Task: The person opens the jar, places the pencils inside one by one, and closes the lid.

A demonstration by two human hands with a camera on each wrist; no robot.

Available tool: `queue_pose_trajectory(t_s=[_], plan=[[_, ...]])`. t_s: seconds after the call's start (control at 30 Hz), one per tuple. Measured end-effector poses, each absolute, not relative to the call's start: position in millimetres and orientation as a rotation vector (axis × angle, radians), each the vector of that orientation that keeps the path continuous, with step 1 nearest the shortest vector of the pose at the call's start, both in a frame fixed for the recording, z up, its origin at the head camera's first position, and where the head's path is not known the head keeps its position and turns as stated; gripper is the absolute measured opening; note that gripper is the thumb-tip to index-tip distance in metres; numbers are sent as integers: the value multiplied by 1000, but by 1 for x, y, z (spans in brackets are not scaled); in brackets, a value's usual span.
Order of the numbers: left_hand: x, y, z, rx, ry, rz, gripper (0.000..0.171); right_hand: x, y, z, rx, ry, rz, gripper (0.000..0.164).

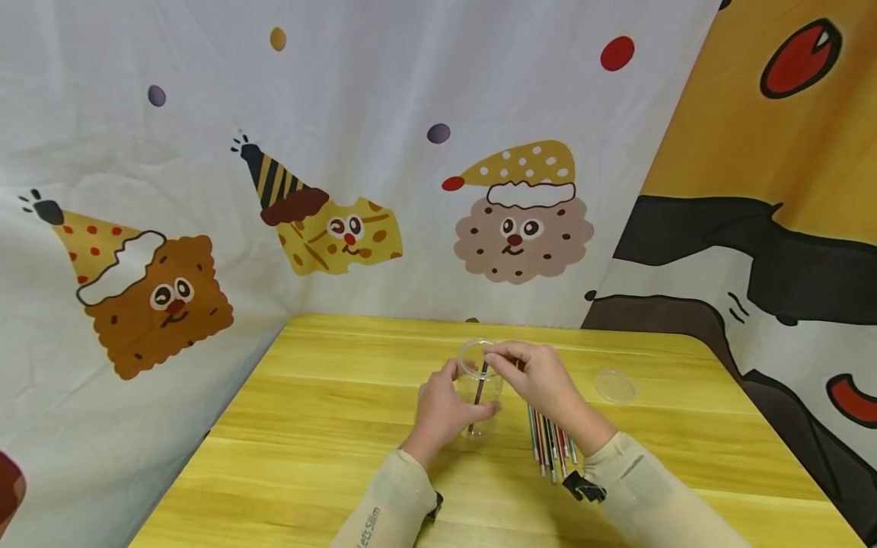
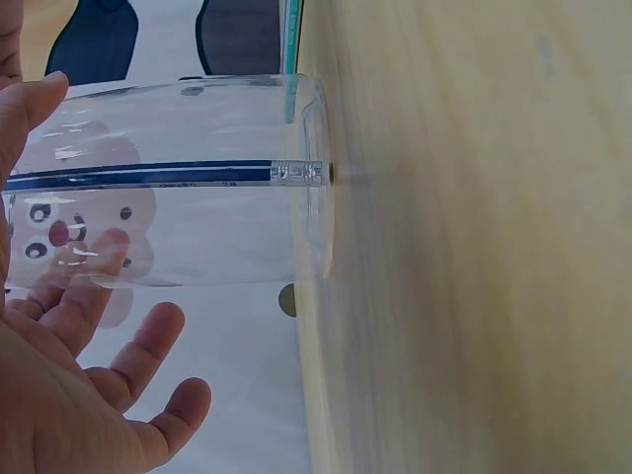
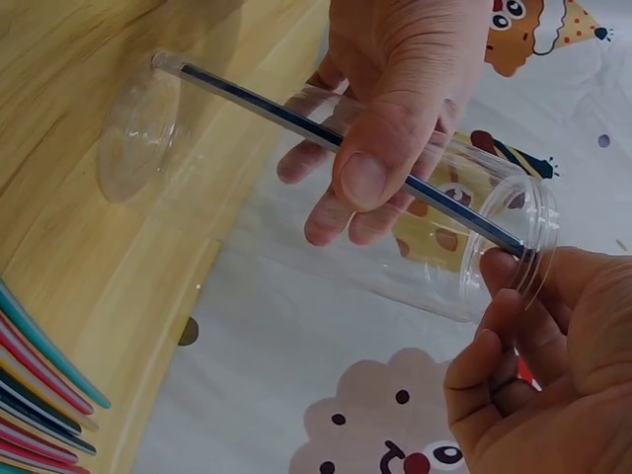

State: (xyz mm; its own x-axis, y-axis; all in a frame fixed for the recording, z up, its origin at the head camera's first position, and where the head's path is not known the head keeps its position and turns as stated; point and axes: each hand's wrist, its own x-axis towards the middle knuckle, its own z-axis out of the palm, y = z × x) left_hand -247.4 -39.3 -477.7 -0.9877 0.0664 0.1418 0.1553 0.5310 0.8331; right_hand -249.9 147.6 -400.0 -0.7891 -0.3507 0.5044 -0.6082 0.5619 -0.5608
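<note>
A tall clear plastic jar (image 1: 490, 415) stands upright on the table without a lid. My left hand (image 1: 444, 407) grips it from the left side, thumb and fingers around its wall; the little and ring fingers stand off the plastic in the left wrist view. Inside the jar is one dark blue striped pencil (image 2: 148, 178), its silver eraser end down at the jar's base. At the jar's mouth my right hand (image 1: 544, 384) pinches the pencil's upper end between thumb and forefinger, right at the rim (image 3: 538, 242).
A bundle of several striped pencils (image 1: 548, 445) lies on the table under my right forearm, in green, red and dark colours. To the right lies a clear round lid (image 1: 615, 387). Behind the wooden table (image 1: 329, 411) hangs a cloth (image 1: 384, 91) printed with cartoon figures.
</note>
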Motion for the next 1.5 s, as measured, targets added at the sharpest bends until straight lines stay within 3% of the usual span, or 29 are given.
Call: queue_pose_trajectory(t_s=[0.37, 0.57, 0.9, 1.13, 1.5], plan=[[-247, -40, -476, -170, -2670, -1458, 73, -243, 154, -394, 739, -2451, 1143, 25], [-248, -38, -476, -137, -2675, -1462, 80, -255, 189, -401, 585, -2488, 1081, 25], [-246, -36, -474, -88, -2676, -1478, 81, -284, 262, -456, 138, -3185, 669, 54], [-246, -36, -473, -88, -2682, -1473, 82, -294, 265, -481, 107, -3215, 750, 58], [-247, -35, -474, -70, -2700, -1461, 80, -303, 259, -482, 100, -3245, 705, 54]])
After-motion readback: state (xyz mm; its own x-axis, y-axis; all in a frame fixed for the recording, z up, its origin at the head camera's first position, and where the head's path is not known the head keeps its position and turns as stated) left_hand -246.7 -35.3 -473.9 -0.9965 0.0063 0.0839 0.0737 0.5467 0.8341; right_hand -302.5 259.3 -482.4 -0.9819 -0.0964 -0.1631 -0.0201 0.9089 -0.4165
